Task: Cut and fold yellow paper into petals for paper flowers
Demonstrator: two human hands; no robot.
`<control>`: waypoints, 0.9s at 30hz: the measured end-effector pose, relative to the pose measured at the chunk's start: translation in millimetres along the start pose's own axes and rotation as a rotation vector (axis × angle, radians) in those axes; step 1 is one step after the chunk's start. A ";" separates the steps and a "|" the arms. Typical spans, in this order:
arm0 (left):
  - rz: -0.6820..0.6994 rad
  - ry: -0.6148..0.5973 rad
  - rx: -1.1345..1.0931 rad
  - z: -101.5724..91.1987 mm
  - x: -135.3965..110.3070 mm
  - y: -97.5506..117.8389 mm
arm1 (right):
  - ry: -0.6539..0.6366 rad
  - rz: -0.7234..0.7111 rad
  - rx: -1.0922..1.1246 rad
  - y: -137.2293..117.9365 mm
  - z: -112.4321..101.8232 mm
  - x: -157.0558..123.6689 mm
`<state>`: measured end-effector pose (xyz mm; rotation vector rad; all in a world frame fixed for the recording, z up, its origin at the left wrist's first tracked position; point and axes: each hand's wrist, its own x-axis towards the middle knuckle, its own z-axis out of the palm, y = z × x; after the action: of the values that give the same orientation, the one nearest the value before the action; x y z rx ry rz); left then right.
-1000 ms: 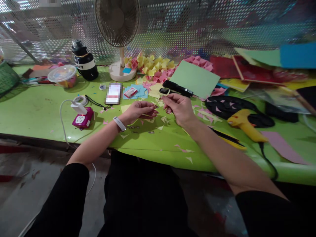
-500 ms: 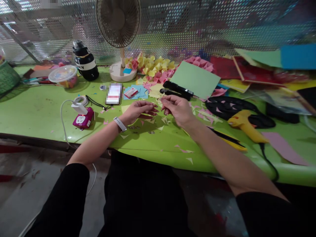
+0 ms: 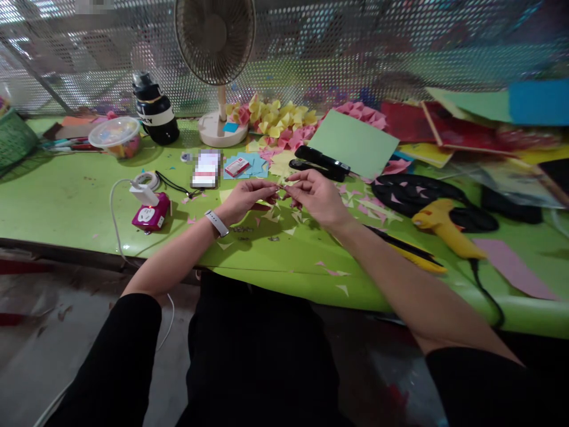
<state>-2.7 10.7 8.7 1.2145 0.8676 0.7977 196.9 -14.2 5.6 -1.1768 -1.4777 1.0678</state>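
My left hand (image 3: 252,198) and my right hand (image 3: 313,194) meet fingertip to fingertip just above the green table (image 3: 267,267). Both are closed in a pinch. Whatever lies between the fingertips is too small to make out. Beneath the hands, pale yellow paper scraps (image 3: 291,230) are scattered, with small dark metal bits (image 3: 242,230) by my left wrist. Beyond my right hand lies a black stapler (image 3: 320,163). Past my left hand, a red and white staple box (image 3: 237,166) rests on blue paper squares (image 3: 256,166).
A fan (image 3: 222,127) stands at the back beside yellow and pink folded paper pieces (image 3: 278,121). To the right are a yellow glue gun (image 3: 448,228) and a yellow box cutter (image 3: 413,255). A purple power adapter (image 3: 152,216), phone (image 3: 206,168) and black bottle (image 3: 156,115) are left.
My left and right fingertips, apart before, have come together. The fingers of my left hand have closed into a pinch. The things on the table lie as before.
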 end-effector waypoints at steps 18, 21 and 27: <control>0.202 0.049 0.177 2.4 -1.6 -4.3 | -0.129 -0.005 0.105 -6.7 -5.2 -1.8; 0.228 0.040 0.167 3.1 -2.2 -4.3 | -0.137 -0.002 0.141 -7.0 -6.1 -1.8; 0.249 0.025 0.137 4.8 -3.6 -4.3 | -0.170 0.031 0.178 -12.1 -7.2 -2.7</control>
<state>0.2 4.7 5.5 1.4555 0.8112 0.9673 202.2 -18.2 18.3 -1.0070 -1.4627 1.3194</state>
